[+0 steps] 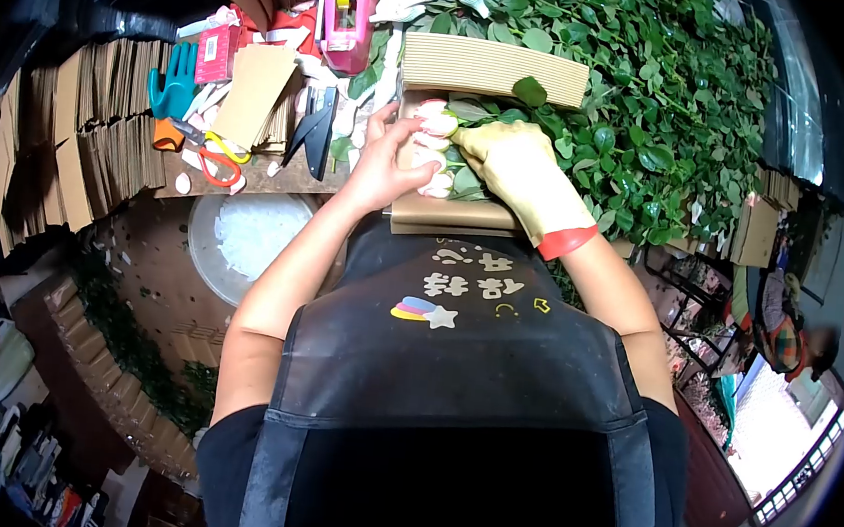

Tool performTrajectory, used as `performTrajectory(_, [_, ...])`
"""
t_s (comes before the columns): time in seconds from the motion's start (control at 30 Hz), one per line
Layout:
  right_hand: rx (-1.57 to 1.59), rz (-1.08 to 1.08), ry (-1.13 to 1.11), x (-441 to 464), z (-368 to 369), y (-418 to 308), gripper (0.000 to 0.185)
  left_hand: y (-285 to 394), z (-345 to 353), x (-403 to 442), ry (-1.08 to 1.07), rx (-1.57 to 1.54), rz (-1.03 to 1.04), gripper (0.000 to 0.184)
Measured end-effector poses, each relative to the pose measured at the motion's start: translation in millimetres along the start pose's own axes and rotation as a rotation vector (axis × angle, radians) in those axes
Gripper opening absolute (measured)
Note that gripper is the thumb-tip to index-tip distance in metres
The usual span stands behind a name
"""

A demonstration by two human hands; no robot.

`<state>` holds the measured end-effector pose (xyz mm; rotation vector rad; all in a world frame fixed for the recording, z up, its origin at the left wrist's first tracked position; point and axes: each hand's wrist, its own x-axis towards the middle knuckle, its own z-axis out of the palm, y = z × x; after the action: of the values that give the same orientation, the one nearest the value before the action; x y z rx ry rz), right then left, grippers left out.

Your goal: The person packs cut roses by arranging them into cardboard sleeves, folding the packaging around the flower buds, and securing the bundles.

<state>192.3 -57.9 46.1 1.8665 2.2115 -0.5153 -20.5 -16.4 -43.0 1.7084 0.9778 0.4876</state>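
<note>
Several pale pink-and-white roses (438,121) lie with their heads lined up on a brown cardboard wrapper (458,217) in front of me. My left hand (389,160) is bare and curls round the heads from the left, its thumb and fingers against the petals. My right hand (519,167), in a pale yellow rubber glove with a red cuff, closes on the rose stems just behind the heads; its fingertips are partly hidden by leaves. Along the far side of the wrapper stands a strip of corrugated cardboard (494,67), with a loose leaf on it.
Leafy stems (646,112) pile up on the right. To the left are black-handled shears (313,134), orange-and-yellow scissors (218,160), a teal glove (172,86), a pink tape dispenser (349,16) and stacked cardboard (103,125). Below the table edge sits a round tub (205,245).
</note>
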Motion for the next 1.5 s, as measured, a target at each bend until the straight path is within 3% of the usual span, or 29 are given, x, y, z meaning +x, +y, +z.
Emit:
performTrajectory(0.03, [-0.073,-0.002,-0.048,2,1,1,0.016,-3,1,3,0.02,-0.031,-0.034,0.061])
performTrajectory(0.13, [0.076,-0.086,0.107,-7,0,4,0.017,-8,12,10,0.117,-0.056,-0.073,0.041])
performTrajectory(0.23, [0.057,0.081,0.283,-26,-7,-15,0.024,-10,18,6,0.166,-0.116,-0.029,0.035])
performTrajectory(0.37, [0.104,0.151,0.31,-7,4,-11,0.028,-5,17,5,0.181,-0.122,-0.033,0.032])
performTrajectory(0.5, [0.322,0.058,0.19,10,-5,7,0.028,-10,18,5,0.218,-0.047,0.02,0.064])
performTrajectory(0.53, [0.273,0.069,0.133,9,-13,4,0.028,-11,16,4,0.164,-0.117,-0.06,0.078])
performTrajectory(0.63, [0.17,0.03,0.231,10,8,1,0.027,-8,11,14,0.102,-0.072,-0.022,0.076])
performTrajectory(0.7, [0.057,0.025,0.217,12,7,-2,0.021,-7,11,25,0.109,-0.05,-0.1,0.062])
performTrajectory(0.83, [0.197,0.009,0.176,-16,-20,-2,0.024,-10,17,30,0.18,-0.198,-0.149,0.046])
performTrajectory(0.9, [0.43,0.062,0.414,-26,-35,-10,0.021,-7,18,28,0.235,-0.156,-0.111,0.045])
performTrajectory(0.97, [0.437,-0.084,0.631,-15,-16,-3,0.021,-7,18,25,0.268,-0.094,-0.064,0.045])
performTrajectory(1.07, [0.374,-0.053,0.567,-1,10,-4,0.022,-20,22,26,0.254,-0.189,-0.067,0.044])
performTrajectory(1.2, [-0.045,-0.01,0.505,17,26,-9,0.03,-13,19,25,0.242,-0.136,-0.067,0.044])
performTrajectory(1.3, [-0.067,0.004,0.492,11,19,-13,0.03,-13,17,27,0.223,-0.127,-0.084,0.045])
performTrajectory(1.33, [0.073,-0.008,0.474,2,13,-12,0.032,-12,16,26,0.223,-0.081,-0.077,0.045])
performTrajectory(1.37, [0.34,-0.106,0.598,-10,1,-9,0.034,-9,16,27,0.225,-0.036,-0.068,0.045])
performTrajectory(1.43, [0.537,-0.065,0.709,-53,-46,-17,0.03,-9,16,26,0.229,-0.041,-0.086,0.045])
performTrajectory(1.5, [0.641,0.127,0.205,-112,-79,4,0.029,-8,18,24,0.278,0.003,-0.032,0.039])
